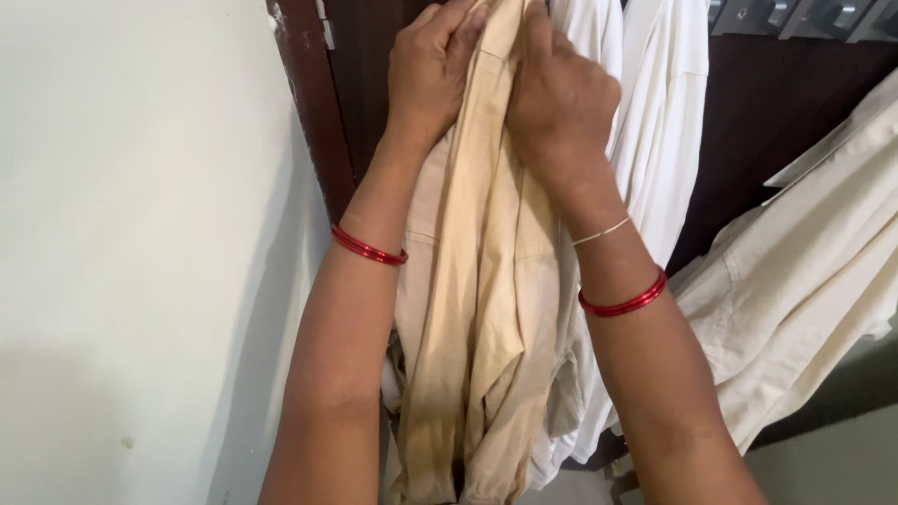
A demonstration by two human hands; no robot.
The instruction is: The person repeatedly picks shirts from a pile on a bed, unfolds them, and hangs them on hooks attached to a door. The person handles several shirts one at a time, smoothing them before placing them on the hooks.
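Fingers of the left hand [432,70] and right hand [559,93] are curled tight, pinching the top of a beige shirt [482,309] that hangs straight down between both forearms. Red bangles [622,304] on each wrist. White shirts [655,112] hang just behind it, pale wall [140,234] off to the left.

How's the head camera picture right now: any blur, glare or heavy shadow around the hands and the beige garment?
Head view: sharp, no glare; left hand and right hand evenly lit on the beige garment; a soft arm shadow falls on the pale wall; the dark wooden panel behind the white garments is dim.
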